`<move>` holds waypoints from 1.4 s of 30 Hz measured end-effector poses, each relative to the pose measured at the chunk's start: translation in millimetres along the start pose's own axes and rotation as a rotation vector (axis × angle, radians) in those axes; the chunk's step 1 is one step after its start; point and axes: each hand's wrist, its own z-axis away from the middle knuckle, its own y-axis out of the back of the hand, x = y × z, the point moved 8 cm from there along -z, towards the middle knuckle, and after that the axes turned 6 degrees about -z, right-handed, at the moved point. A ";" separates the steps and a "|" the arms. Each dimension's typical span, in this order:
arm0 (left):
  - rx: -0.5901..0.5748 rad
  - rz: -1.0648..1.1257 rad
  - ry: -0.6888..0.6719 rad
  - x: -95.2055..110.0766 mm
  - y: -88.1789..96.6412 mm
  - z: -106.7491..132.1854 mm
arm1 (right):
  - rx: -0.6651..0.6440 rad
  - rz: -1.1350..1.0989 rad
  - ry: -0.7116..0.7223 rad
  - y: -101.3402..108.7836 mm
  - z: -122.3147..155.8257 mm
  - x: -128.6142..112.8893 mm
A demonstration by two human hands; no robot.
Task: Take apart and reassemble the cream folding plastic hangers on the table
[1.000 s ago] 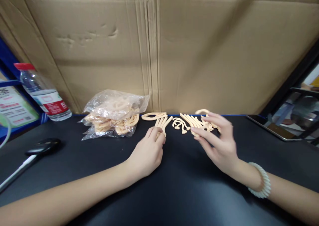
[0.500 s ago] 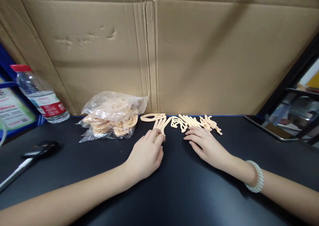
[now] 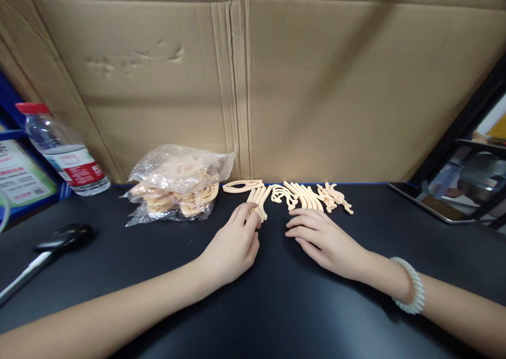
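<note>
A creased cardboard panel [image 3: 336, 85] stands at 12 o'clock behind the black tabletop [image 3: 284, 311]. From between the hands, stacked plastic bags [image 3: 179, 177] of peach pieces lie at 10 o'clock, with a red-capped bottle [image 3: 71, 156] beyond. The left hand [image 3: 231, 245] curls its fingers over the near ends of curved peach strips [image 3: 261, 203] at its 1 o'clock; I cannot tell whether it grips. The right hand [image 3: 330, 240], half open with fingers spread, holds nothing visible beside fanned strips [image 3: 303, 193] at its 11 o'clock.
</note>
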 end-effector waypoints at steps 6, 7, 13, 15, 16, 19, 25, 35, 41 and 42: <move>0.028 -0.022 -0.035 4.9 3.8 -0.4 | -0.015 -0.072 0.021 0.3 -1.6 -5.9; 0.027 -0.015 -0.030 5.0 4.4 -0.7 | -0.017 -0.087 0.011 0.3 -1.8 -5.3; 0.082 0.133 0.083 -20.3 9.0 -8.7 | -0.041 -0.131 -0.004 0.6 -3.0 -3.9; 0.092 0.128 0.144 -39.8 7.2 -13.0 | -0.042 -0.143 -0.007 0.9 -3.4 -3.7; 0.092 0.109 0.172 -49.7 5.8 -15.1 | -0.040 -0.149 -0.009 1.0 -3.6 -3.5; 0.051 0.066 0.210 -71.7 -0.4 -19.9 | -0.035 -0.163 -0.010 1.3 -3.8 -3.5; -0.001 -0.004 0.184 -82.1 -7.6 -21.3 | -0.039 -0.160 -0.005 1.8 -4.3 -5.2; 0.039 -0.127 0.163 -76.6 -9.0 -16.6 | -0.037 -0.148 0.001 1.8 -3.3 -4.9; 0.081 -0.167 0.196 -73.5 -1.8 -14.6 | -0.044 -0.150 0.000 1.4 -3.4 -4.6; 0.088 -0.173 0.202 -73.5 -1.1 -14.4 | -0.046 -0.150 -0.004 1.2 -3.4 -4.5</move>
